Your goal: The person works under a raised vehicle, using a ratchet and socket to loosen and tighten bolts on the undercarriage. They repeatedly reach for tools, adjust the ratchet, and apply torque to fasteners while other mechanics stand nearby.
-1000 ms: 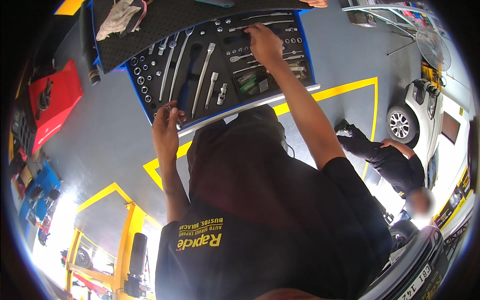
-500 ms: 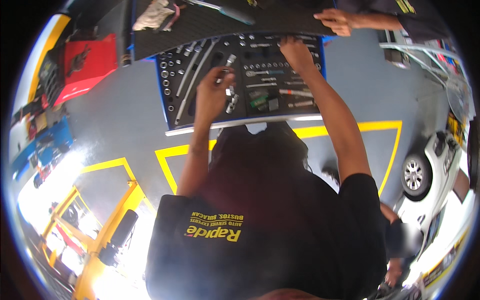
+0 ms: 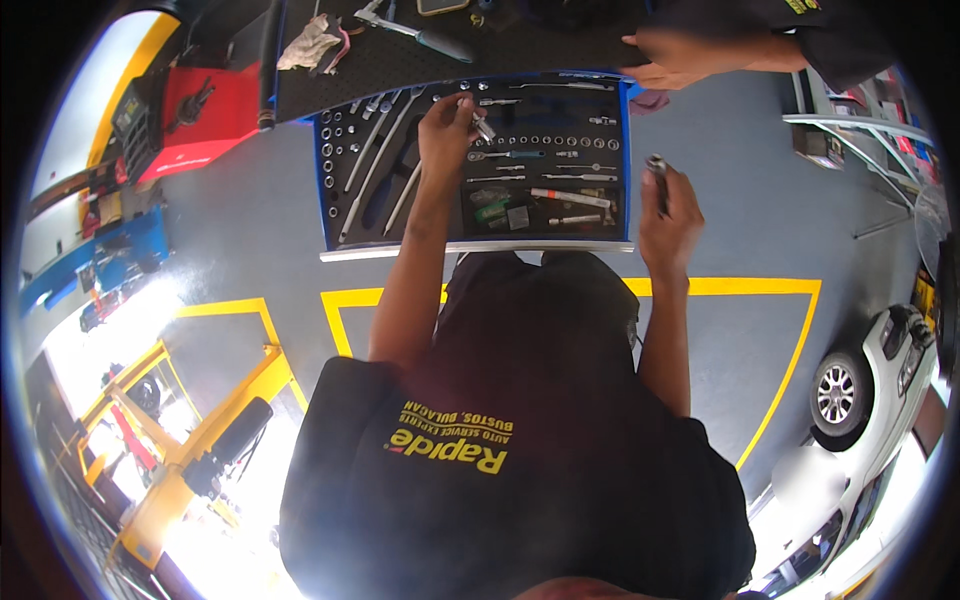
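Observation:
An open tool drawer (image 3: 400,251) lies before me, its dark inserts holding sockets, ratchets and long bars. Above its middle, my left hand (image 3: 446,132) is closed round a shiny chrome socket piece (image 3: 484,128) that pokes out by the fingers. My right hand (image 3: 673,222) is off the drawer's right side, over the floor. Its fingers wrap a short metal tool (image 3: 656,172), dark along its length with a bright round end; its exact kind is unclear. Within the drawer, a teal-handled ratchet (image 3: 510,155) lies below a row of small sockets (image 3: 545,141).
The dark cart top (image 3: 560,45) carries a ratchet with a grey-teal handle (image 3: 440,45) and a crumpled rag (image 3: 312,45). Another person's hand (image 3: 690,58) rests at its right corner. A red box (image 3: 205,120) stands left; a white car (image 3: 880,400) is at right.
My right hand has come out of the drawer's far right part, back toward me and right, now with a metal tool. My left hand has moved slightly right and away. The co-worker's hand shifted slightly.

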`<action>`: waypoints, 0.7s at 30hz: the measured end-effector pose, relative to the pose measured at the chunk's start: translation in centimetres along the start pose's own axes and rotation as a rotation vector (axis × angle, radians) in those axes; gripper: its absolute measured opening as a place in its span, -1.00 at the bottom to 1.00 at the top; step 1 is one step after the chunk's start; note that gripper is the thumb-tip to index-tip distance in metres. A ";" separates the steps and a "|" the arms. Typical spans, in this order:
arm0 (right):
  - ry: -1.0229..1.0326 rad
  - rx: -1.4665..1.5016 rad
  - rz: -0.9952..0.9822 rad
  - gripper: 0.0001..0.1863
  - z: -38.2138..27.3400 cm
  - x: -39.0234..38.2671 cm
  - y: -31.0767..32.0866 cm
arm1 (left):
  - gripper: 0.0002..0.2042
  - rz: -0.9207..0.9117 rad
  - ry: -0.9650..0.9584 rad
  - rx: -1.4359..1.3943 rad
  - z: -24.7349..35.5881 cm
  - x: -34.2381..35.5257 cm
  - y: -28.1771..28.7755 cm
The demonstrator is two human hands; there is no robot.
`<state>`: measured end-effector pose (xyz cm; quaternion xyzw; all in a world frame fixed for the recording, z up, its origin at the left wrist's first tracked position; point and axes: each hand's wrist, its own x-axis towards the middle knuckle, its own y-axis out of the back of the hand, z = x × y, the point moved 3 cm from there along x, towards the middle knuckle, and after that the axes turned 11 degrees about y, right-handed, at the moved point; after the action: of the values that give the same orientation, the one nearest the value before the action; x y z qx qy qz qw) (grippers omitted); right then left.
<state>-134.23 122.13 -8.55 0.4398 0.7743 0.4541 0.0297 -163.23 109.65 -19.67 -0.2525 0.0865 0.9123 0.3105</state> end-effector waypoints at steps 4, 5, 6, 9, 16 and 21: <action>-0.148 -0.004 -0.185 -0.79 3.2 -3.8 2.3 | -0.75 0.134 -0.064 -0.041 -0.9 0.7 1.4; -0.170 -0.007 -0.246 -0.80 3.5 -4.4 2.5 | -0.74 0.179 -0.066 -0.004 -1.0 0.5 2.2; -0.181 -0.024 -0.341 -0.80 3.9 -4.7 2.5 | -0.73 0.226 -0.068 0.032 -1.2 0.4 3.1; -0.169 -0.040 -0.559 -0.80 4.2 -5.0 1.8 | -0.71 0.181 0.057 -0.037 -2.0 -0.7 7.1; 0.188 -0.003 -0.824 -0.70 0.5 -4.0 -4.3 | -0.70 0.346 0.075 0.160 -3.1 -4.5 14.6; 0.293 -0.023 -1.057 -0.65 -4.1 -5.5 -10.7 | -0.69 0.449 0.050 0.144 -3.4 -7.0 18.2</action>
<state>-139.71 113.30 -15.84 -0.0771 0.8808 0.4423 0.1505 -168.21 90.49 -18.98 -0.2265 0.2129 0.9435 0.1146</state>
